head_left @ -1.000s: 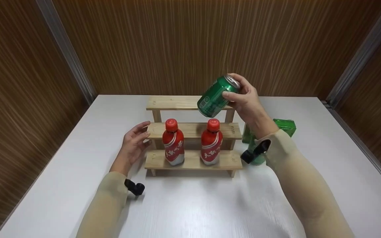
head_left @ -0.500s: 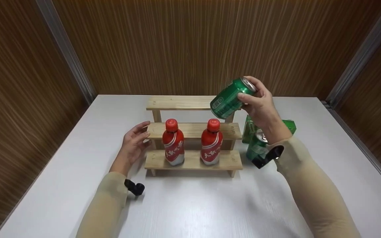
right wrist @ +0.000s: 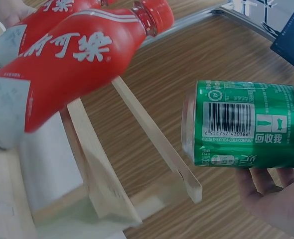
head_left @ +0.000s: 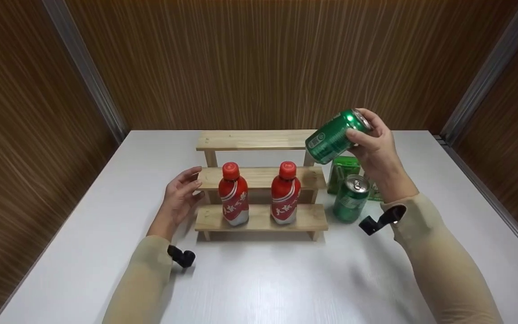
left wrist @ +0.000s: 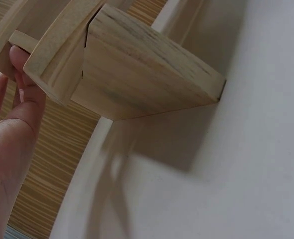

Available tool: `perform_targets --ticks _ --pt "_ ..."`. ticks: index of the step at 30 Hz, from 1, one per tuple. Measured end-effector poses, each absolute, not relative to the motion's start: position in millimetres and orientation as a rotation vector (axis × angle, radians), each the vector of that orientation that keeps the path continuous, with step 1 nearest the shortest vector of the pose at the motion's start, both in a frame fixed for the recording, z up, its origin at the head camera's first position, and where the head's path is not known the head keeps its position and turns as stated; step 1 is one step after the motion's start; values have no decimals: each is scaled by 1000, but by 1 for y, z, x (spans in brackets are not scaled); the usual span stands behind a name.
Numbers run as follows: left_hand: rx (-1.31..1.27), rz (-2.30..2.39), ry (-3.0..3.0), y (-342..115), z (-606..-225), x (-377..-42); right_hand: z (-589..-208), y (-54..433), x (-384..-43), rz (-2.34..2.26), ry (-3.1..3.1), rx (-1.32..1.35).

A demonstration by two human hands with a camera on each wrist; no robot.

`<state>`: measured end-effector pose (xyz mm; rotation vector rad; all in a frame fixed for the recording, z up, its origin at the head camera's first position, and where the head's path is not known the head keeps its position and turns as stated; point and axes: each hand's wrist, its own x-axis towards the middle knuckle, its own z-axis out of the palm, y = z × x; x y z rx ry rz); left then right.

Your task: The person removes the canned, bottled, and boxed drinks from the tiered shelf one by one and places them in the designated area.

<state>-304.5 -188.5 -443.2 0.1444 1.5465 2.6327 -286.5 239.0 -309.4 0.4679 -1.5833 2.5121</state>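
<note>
In the head view my right hand (head_left: 378, 150) grips a green soda can (head_left: 337, 136), tilted in the air above the right end of a three-tier wooden display rack (head_left: 259, 140). The right wrist view shows the barcode and recycling print on the can's side (right wrist: 246, 124). My left hand (head_left: 180, 195) holds the left end of the rack's middle board; in the left wrist view its thumb touches that board's end (left wrist: 57, 55). Two red bottles (head_left: 234, 195) (head_left: 286, 193) stand upright on the lowest board, apart from each other.
Right of the rack a second green can (head_left: 351, 198) stands upright on the white table (head_left: 259, 279). Behind it are a green carton (head_left: 343, 168) and another green item (head_left: 374, 191), partly hidden by my right arm. Brown wood-grain panels (head_left: 259, 63) enclose the table.
My right hand has carried the tilted can rightward and slightly down, away from above the right bottle. The standing green can has come into fuller view. My left hand stays at the rack.
</note>
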Motion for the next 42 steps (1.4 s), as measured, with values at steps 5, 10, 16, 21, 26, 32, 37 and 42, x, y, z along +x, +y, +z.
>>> perform_targets --ticks 5,10,16,21,26,32,37,42 --pt "153 2634 1549 -188 -444 -305 -313 253 -282 2506 -1571 457" --pt "149 2635 1540 -185 -445 -306 -317 270 -276 2531 -1530 433" --pt "150 2638 1529 -183 -445 -307 -319 286 -269 2546 -1483 406" --pt "169 2642 1527 -183 -444 -307 -321 299 -264 2522 -1473 367" --pt "175 2644 1525 -182 -444 -308 -328 316 -259 2508 -1478 331" --pt "163 2638 1512 -182 -444 -307 -337 336 -249 2495 -1488 280" --pt "156 2645 1513 -182 -443 -308 -338 348 -243 2486 -1484 246" --pt "161 2640 1516 -180 -443 -308 -341 357 -237 2465 -1516 165"
